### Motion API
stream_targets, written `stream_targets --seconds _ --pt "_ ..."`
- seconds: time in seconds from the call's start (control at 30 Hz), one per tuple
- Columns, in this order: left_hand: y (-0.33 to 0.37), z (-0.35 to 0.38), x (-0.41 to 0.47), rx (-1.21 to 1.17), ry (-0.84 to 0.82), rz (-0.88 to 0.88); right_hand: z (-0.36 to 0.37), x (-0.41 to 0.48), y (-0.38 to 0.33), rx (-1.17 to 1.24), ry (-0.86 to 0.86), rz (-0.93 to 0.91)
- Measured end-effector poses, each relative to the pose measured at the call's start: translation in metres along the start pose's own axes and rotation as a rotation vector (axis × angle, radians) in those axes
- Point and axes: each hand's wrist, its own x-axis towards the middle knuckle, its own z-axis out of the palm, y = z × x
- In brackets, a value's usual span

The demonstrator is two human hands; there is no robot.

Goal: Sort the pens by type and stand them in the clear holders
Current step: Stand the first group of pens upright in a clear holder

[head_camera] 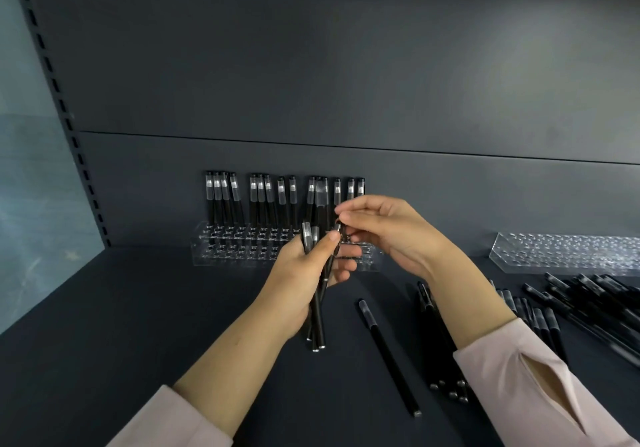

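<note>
My left hand (pixel 304 273) gripped a bunch of black pens with clear caps (pixel 318 325) mid-frame. My right hand (pixel 391 235) pinched one pen's top. The clear plastic holder (pixel 242 249) stood just behind. The dark shelf (pixel 138 308) lay open lower left.

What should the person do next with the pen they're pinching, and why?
Probably lift that pen free of the bundle and stand it in an open hole of the clear holder. The right hand pinches its top, the left hand grips the bundle, and the holder shows empty holes before its standing pens.
</note>
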Motion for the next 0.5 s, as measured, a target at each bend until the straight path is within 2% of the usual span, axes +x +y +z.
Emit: stream_targets --seconds 0.13,0.37,0.43,0.5 --pt "0.000 0.000 0.001 0.026 0.008 -0.006 -0.002 -0.002 0.001 -0.059 -0.040 0.022" --pt "-0.003 0.000 0.003 -0.020 -0.009 -0.011 -0.009 -0.001 0.004 -0.012 -0.062 0.063" --pt "-0.006 -0.002 0.004 -0.030 0.038 -0.033 -0.013 0.002 0.004 0.057 0.095 0.013" --pt "-0.007 -0.007 0.005 -0.021 0.104 -0.060 -0.022 0.005 0.003 0.066 0.419 -0.107"
